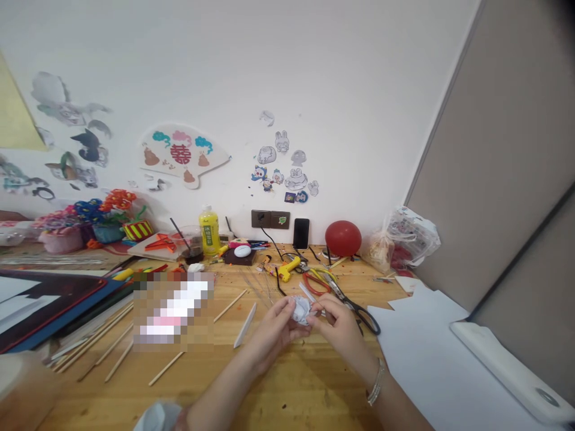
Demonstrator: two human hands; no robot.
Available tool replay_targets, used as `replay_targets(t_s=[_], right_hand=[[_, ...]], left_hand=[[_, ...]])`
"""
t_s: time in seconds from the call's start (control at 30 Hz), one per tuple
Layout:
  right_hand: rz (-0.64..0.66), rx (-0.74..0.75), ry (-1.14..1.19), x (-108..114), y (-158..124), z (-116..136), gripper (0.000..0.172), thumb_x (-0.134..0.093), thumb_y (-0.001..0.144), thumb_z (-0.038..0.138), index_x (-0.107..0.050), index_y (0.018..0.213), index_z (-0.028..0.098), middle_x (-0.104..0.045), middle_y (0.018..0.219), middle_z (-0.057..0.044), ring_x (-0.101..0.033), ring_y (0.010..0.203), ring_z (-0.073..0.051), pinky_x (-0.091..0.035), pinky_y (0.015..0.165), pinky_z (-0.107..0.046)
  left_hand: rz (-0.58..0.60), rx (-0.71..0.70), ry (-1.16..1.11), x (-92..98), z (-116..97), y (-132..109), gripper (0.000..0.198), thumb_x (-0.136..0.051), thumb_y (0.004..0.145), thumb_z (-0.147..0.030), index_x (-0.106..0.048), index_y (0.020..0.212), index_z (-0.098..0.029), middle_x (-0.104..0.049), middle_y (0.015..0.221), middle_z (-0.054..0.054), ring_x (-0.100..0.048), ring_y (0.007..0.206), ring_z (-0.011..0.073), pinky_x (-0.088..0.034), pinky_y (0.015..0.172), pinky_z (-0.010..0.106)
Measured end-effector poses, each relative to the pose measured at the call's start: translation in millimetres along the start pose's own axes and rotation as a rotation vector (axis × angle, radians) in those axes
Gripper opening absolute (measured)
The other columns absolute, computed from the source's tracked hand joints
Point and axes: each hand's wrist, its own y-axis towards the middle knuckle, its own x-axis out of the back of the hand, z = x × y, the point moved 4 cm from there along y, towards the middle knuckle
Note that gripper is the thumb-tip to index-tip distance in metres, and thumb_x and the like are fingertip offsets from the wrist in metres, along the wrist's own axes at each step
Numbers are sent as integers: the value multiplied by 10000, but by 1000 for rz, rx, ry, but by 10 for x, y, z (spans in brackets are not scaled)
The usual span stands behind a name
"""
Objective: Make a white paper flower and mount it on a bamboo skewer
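Observation:
Over the wooden desk both my hands meet around a small white crumpled paper piece. My left hand pinches its left side with closed fingers. My right hand, with a bracelet at the wrist, pinches the right side. A thin white strip sticks out behind the paper. Black-handled scissors lie just right of my right hand. A flat white strip rests on the desk left of my left hand.
Wooden sticks lie scattered at left beside a dark board. White paper sheets cover the right side. At the back stand a yellow glue gun, a yellow bottle, a red balloon, a phone and pipe-cleaner flowers.

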Motion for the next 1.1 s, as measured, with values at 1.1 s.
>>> replay_targets(t_s=[1.1], right_hand=[[-206, 345, -308, 177, -95, 166, 173, -471, 849, 253, -619, 786, 188, -620, 718, -40, -583, 670, -158, -456, 584, -270]], left_hand=[[18, -24, 16, -62, -80, -30, 252, -577, 789, -321, -583, 994, -174, -634, 860, 50, -585, 699, 135, -480, 657, 270]])
